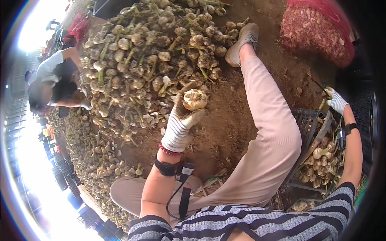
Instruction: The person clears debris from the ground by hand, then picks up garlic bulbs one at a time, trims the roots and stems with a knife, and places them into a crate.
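A pale garlic bulb (195,99) with soil on its cut face rests in my left hand (181,122). The gloved fingers and thumb are curled round it, above bare soil beside the big garlic heap (132,76). Out to the right, my right hand (337,101), also gloved, is closed around a thin dark tool (316,83) that sticks out up and to the left. A short yellowish piece (322,104) shows just under those fingers; its kind is unclear. Below that hand, trimmed garlic bulbs (319,162) lie in a dark plastic crate (304,120).
My bent leg (267,120) lies between the two hands. A full red mesh sack (315,34) stands at the upper right. At the left, another person (60,80) bends over the heap. More dark crates (364,104) stand by the right edge.
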`<state>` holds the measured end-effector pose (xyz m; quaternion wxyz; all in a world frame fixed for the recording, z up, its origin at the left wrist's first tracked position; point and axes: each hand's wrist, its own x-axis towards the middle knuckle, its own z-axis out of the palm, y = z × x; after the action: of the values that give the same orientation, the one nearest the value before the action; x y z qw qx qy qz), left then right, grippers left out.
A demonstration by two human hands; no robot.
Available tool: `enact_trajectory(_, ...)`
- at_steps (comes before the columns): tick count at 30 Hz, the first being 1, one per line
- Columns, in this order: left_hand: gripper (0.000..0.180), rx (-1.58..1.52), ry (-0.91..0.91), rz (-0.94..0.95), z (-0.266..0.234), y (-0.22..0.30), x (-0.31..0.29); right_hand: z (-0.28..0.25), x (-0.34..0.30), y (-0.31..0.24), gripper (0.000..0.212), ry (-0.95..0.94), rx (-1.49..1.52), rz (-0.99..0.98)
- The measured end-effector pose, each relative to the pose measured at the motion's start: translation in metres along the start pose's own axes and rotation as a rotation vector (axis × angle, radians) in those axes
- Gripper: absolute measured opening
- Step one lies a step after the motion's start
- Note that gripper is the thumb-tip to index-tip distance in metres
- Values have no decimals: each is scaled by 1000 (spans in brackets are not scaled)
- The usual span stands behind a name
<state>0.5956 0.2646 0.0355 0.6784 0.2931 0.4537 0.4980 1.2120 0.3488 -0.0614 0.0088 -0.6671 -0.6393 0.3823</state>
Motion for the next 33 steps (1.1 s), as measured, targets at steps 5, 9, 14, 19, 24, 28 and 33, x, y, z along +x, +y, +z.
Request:
enact_trajectory(5,59,-274,-24,-31,14,14,-31,-53,-38,-53,42,284,327,-25)
enact_trajectory(9,19,-318,70,-291,-34,-25,-50,-14,-110,-248,33,453,838,-105)
enact_trajectory(14,15,-314,396,-654,-79,-50,-70,82,-164,-377,31,266,1135,-246)
enact_trajectory(19,14,660,112,-33,-152,94,21,171,-161,-389,30,-245,1388,-185)
enact_trajectory(24,40,-174,296,443,-91,302,82,204,-149,-362,27,-228,1397,-118)
enact_trajectory(28,41,118,497,558,-99,284,74,204,-146,-360,27,-204,1328,-71)
enact_trajectory(33,40,362,337,-12,-71,106,-33,211,-151,-374,29,-186,1335,-180)
